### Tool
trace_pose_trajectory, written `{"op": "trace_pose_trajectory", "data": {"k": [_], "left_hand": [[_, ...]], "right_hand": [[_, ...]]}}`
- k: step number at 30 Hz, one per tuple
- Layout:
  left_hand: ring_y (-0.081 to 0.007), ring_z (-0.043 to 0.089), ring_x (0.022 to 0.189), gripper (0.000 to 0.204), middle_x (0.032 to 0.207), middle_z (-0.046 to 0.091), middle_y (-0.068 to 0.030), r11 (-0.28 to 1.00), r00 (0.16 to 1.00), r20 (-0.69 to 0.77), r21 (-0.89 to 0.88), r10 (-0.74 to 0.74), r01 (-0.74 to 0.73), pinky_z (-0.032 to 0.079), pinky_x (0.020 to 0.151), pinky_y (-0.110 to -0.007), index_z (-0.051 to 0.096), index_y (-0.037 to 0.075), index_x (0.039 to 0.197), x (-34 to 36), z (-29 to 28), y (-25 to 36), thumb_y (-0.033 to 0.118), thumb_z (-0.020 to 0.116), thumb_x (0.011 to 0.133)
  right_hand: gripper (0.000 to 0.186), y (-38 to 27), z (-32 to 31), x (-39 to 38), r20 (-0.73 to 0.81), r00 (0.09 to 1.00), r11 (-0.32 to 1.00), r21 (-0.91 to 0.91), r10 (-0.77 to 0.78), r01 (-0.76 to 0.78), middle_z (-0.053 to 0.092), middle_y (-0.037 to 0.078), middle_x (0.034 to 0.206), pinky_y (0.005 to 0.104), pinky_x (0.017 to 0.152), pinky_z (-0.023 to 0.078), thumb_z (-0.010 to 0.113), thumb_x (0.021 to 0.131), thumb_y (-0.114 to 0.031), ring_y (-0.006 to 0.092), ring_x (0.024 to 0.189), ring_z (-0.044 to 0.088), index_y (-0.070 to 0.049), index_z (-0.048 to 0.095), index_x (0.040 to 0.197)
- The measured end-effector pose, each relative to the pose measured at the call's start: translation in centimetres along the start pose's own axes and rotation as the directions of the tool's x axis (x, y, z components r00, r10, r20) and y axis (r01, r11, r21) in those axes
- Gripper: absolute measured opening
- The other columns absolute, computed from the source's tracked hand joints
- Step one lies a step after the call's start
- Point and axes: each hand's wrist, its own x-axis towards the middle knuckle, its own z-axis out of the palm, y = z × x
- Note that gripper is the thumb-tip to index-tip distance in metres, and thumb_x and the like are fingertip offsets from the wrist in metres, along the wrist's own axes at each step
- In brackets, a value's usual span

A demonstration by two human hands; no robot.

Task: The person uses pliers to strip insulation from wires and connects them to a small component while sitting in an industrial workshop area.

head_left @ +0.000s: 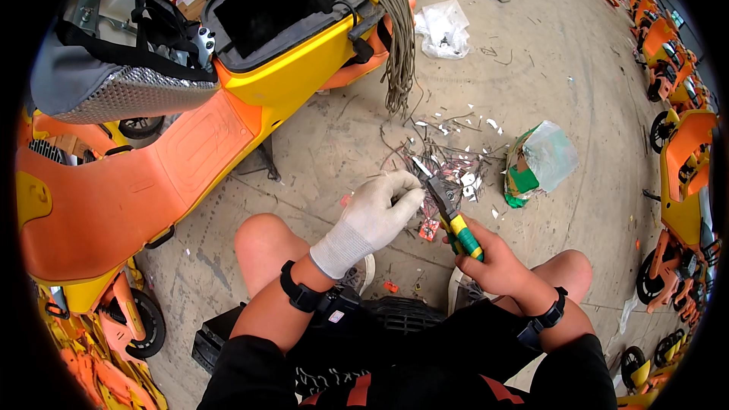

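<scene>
My left hand [380,212], in a white knit glove, is raised at the middle of the head view with fingers curled and pinched together; what they hold is too small to make out. Just right of it, my right hand [490,258], bare, is closed round the green and yellow handles of cutting pliers [440,201], whose jaws point up and left beside my left fingertips. Below and beyond the pliers, a pile of wire offcuts and white scraps [467,178] lies on the concrete floor, with a small red piece [428,229] nearby.
A yellow and orange scooter [311,68] with raised seat and open compartment stands at left, a cable bundle [399,76] draped over it. A green-and-clear plastic bag [543,156] sits right of the scraps, plastic bags [444,30] farther off. Rows of scooters [683,182] line the right.
</scene>
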Motion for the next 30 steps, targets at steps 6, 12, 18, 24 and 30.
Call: {"op": "trace_pose_trajectory", "data": {"k": [6,12,18,24,30], "left_hand": [[-0.0059,0.055,0.066,0.018,0.073,0.060,0.0008,0.998,1.000,-0.002,-0.056,0.004,-0.004,0.046,0.062,-0.025,0.064,0.002,0.098,0.2,0.1,-0.7,0.019,0.058,0.098],[-0.0054,0.054,0.064,0.019,0.072,0.060,0.0011,0.999,1.000,0.013,-0.045,-0.016,0.016,0.046,0.060,-0.025,0.065,0.001,0.098,0.1,-0.1,-0.4,0.020,0.059,0.098],[-0.0053,0.055,0.071,0.017,0.077,0.060,0.0024,0.990,0.996,0.072,-0.131,-0.045,0.054,0.046,0.065,-0.023,0.063,0.004,0.100,0.2,-0.2,-0.3,0.020,0.060,0.098],[-0.0046,0.057,0.077,0.016,0.085,0.063,0.0019,0.965,0.999,0.042,-0.261,0.019,-0.008,0.049,0.068,-0.025,0.064,0.003,0.100,0.4,-0.6,-0.9,0.018,0.065,0.096],[-0.0060,0.057,0.078,0.014,0.089,0.061,0.0025,0.965,0.992,0.120,-0.256,-0.027,0.057,0.049,0.071,-0.023,0.061,0.007,0.103,0.6,-1.0,-0.8,0.019,0.064,0.098]], "right_hand": [[0.074,1.1,-0.1,0.0,-0.048,0.999,1.000,-0.025,-0.018,0.017,0.058,0.015,0.124,0.0345,0.096,0.047,0.056,0.082,0.004,0.0250,0.111,0.060,-0.003,0.036,0.153],[0.072,0.0,-0.3,0.0,-0.066,0.993,0.973,-0.217,-0.093,0.077,0.055,0.011,0.132,0.0339,0.096,0.048,0.052,0.082,0.008,0.0204,0.113,0.060,-0.003,0.037,0.152],[0.059,-0.7,0.0,-0.3,-0.034,0.997,0.990,0.128,0.068,-0.063,0.061,0.008,0.118,0.0310,0.089,0.050,0.052,0.083,0.006,0.0164,0.102,0.062,-0.001,0.049,0.141],[0.050,-2.1,-0.7,-0.6,0.106,0.977,0.926,0.315,0.185,-0.209,0.062,0.006,0.113,0.0272,0.087,0.048,0.050,0.083,0.008,0.0144,0.102,0.062,-0.001,0.057,0.132],[0.048,-2.2,-1.1,-0.9,0.186,0.967,0.893,0.384,0.177,-0.237,0.064,0.007,0.113,0.0296,0.089,0.049,0.048,0.083,0.010,0.0157,0.102,0.064,0.002,0.057,0.130]]}}
